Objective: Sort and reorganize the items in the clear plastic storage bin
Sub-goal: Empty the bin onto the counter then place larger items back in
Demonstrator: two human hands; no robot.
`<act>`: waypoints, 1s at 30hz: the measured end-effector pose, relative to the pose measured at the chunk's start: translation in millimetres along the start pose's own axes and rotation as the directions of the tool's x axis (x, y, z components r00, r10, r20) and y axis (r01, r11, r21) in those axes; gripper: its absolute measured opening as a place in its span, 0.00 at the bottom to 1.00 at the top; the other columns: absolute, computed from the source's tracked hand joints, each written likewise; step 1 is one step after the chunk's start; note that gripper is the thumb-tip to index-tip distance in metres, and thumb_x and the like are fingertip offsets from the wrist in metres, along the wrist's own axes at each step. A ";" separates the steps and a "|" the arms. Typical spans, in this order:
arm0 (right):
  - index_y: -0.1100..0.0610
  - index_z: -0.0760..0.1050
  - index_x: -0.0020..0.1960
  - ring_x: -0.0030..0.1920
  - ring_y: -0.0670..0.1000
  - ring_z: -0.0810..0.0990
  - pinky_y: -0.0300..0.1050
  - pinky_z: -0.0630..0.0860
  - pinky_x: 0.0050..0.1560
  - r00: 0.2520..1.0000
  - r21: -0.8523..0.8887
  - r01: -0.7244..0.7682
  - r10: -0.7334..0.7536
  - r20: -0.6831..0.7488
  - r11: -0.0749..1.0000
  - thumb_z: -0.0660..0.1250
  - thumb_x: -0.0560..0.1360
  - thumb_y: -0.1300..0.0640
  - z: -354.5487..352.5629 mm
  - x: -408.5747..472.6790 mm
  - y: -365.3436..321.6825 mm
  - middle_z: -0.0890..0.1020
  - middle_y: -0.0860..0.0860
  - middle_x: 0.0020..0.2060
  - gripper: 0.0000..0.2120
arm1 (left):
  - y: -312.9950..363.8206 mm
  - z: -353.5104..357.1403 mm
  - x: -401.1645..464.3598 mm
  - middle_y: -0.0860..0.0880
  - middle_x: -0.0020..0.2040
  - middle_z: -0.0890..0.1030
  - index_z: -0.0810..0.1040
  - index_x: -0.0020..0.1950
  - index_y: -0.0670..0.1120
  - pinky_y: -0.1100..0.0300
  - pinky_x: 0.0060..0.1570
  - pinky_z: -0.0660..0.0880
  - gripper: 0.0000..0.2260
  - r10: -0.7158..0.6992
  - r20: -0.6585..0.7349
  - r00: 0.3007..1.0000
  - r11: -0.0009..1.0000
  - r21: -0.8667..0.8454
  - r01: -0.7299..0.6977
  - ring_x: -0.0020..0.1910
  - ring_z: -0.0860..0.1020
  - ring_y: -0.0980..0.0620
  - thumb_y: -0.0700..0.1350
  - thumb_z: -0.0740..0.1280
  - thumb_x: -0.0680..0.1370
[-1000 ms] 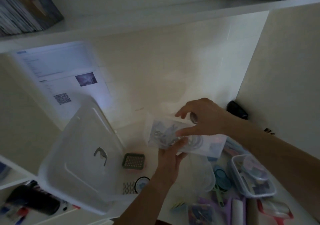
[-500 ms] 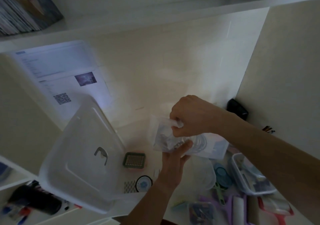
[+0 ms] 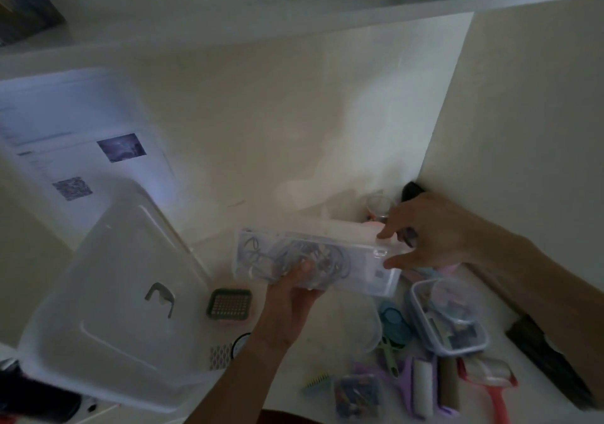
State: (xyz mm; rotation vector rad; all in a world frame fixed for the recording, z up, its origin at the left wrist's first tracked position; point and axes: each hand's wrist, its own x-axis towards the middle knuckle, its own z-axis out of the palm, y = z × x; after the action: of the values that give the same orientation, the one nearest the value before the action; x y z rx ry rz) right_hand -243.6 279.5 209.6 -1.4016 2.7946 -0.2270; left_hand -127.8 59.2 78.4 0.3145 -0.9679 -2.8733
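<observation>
Above the cluttered white surface (image 3: 202,247), a person's left hand (image 3: 291,296) cradles a long clear plastic case of hair ties (image 3: 313,262) from beneath while the right hand's (image 3: 431,230) fingertips pinch its latch end; supporting both ends level should keep it shut.

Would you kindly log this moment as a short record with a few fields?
left hand: grips the clear case from below
right hand: fingertips pinch the case's right end at its latch
case contents: tangled loops, seemingly hair ties
storage bin: left of the hands, tilted
nearby: green grid box, small lidded box
</observation>
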 end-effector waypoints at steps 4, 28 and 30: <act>0.46 0.84 0.55 0.38 0.39 0.72 0.40 0.76 0.49 0.998 -0.077 0.000 0.005 0.067 0.997 0.73 0.67 0.33 -7.5 -1.3 -1.0 0.83 0.40 0.41 0.23 | -4.7 0.6 4.3 0.34 0.64 0.76 0.72 0.69 0.40 0.36 0.59 0.75 0.38 -0.001 0.013 1.000 1.000 0.005 0.001 0.65 0.75 0.33 0.41 0.83 0.62; 0.51 0.73 0.45 0.42 0.52 0.76 0.46 0.71 0.43 0.809 0.123 -0.425 0.437 -0.393 0.897 0.71 0.69 0.36 -12.5 25.3 4.2 0.72 0.47 0.39 0.19 | -12.0 2.9 -1.3 0.41 0.37 0.83 0.84 0.33 0.41 0.36 0.58 0.77 0.13 -0.076 0.198 0.977 0.997 -0.009 0.079 0.49 0.83 0.37 0.39 0.84 0.55; 0.41 0.79 0.43 0.43 0.44 0.75 0.48 0.72 0.48 0.899 0.410 -0.295 0.396 -0.186 0.863 0.65 0.73 0.37 -18.9 23.7 -7.5 0.75 0.42 0.40 0.10 | -11.6 1.2 -1.0 0.39 0.37 0.83 0.83 0.32 0.39 0.36 0.57 0.77 0.13 -0.069 0.194 0.978 0.996 -0.045 0.080 0.48 0.83 0.36 0.37 0.84 0.54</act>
State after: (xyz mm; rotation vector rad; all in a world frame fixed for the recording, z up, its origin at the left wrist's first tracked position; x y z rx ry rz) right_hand -253.2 258.5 230.7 -0.8132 2.9224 -0.9440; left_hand -127.4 69.3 72.4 0.0700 -0.9245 -3.0370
